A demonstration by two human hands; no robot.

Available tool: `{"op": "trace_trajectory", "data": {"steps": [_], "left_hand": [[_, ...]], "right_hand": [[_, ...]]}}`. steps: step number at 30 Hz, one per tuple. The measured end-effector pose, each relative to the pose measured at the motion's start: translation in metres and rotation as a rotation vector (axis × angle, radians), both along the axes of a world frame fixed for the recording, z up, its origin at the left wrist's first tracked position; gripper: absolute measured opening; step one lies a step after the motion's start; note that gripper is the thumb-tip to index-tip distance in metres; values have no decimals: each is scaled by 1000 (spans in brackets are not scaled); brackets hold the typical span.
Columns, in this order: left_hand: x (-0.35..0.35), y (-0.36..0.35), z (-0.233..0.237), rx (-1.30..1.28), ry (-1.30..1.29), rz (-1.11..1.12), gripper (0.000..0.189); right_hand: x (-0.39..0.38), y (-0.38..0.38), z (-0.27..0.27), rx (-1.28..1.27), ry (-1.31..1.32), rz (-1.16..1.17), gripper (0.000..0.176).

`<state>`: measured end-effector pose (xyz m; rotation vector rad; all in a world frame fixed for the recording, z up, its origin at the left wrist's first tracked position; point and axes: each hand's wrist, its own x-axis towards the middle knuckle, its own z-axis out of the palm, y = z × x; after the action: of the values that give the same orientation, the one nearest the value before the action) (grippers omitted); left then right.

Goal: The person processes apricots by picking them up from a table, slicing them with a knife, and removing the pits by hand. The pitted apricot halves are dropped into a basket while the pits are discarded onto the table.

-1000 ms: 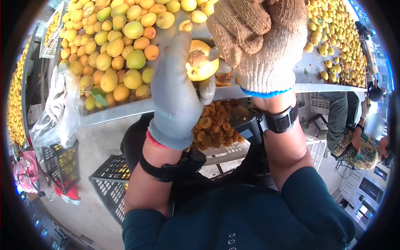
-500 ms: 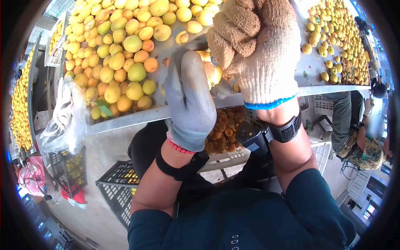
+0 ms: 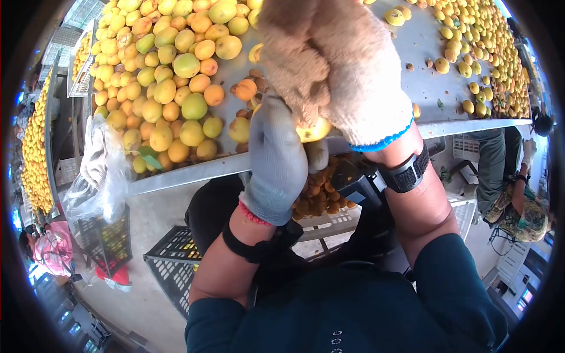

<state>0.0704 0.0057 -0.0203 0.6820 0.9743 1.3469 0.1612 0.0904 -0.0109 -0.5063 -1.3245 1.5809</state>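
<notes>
- So on my feed the left hand point(image 3: 275, 159), in a grey glove, had its fingers wrapped around a yellow fruit point(image 3: 315, 132), which sat right between the two sets of fingers.
- The right hand point(image 3: 347, 73), in a brown-and-white knit glove with a blue cuff edge, had its fingers clenched just over the top of that fruit. They hid a lot of it, and I honestly couldn't tell if anything else was in that fist.
- All this was happening over the near edge of a metal bench point(image 3: 421, 88).
- Near the left fingers, a bit up and to the left, I had an orange fruit point(image 3: 245, 89).
- Further left of those fingers was a big fruit pile point(image 3: 162, 91), mostly yellow with some orange and green ones.
- Well off to the right of the right fingers there was another fruit spread point(image 3: 503, 76).
- Below the fingers, under the bench edge, I could see a heap of orange pieces point(image 3: 321, 197), partly blocked by the arms.
- Down and left of the fingers: a clear plastic bag point(image 3: 112, 197) at the bench edge, plus a dark slatted crate point(image 3: 170, 270) lower down.
- Far right of the fingers, another person point(image 3: 521, 215) in patterned clothing.
</notes>
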Motion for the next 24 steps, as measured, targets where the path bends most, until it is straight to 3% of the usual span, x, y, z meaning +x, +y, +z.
{"op": "trace_trajectory", "data": {"steps": [1,4,6,7,9,11,13,14,15,16,20,22,24], "left_hand": [[-1,1,-1,-12,-8,1,43],[1,7,-8,-127,-33,48,42],[0,16,-14,-75,92,125,42],[-1,19,-18,-33,223,172,42],[-12,26,-30,117,586,220,40],[-30,32,-41,221,795,229,39],[-30,39,-20,-125,-151,99,40],[-33,39,-17,-89,-275,55,36],[-30,39,-17,-18,-172,97,37],[-26,39,-19,56,-67,140,37],[-41,35,-27,299,633,136,40],[-44,34,-25,306,730,101,41],[-44,33,-19,265,627,81,39]], "right_hand": [[-10,-8,-16,33,-19,-63,33],[-3,24,-37,-586,530,525,39],[-19,4,-34,242,-233,-356,30],[-19,1,-22,292,-322,-462,23],[0,7,20,-310,364,156,14],[3,9,28,-416,446,150,19],[2,17,23,-470,429,-57,22],[1,21,19,-533,431,-201,23],[4,26,29,-502,176,-389,20],[14,22,37,-415,60,-352,16],[23,23,27,-362,4,-303,12],[27,12,24,-228,-275,-303,15],[26,3,26,-43,-420,-305,18]]}}
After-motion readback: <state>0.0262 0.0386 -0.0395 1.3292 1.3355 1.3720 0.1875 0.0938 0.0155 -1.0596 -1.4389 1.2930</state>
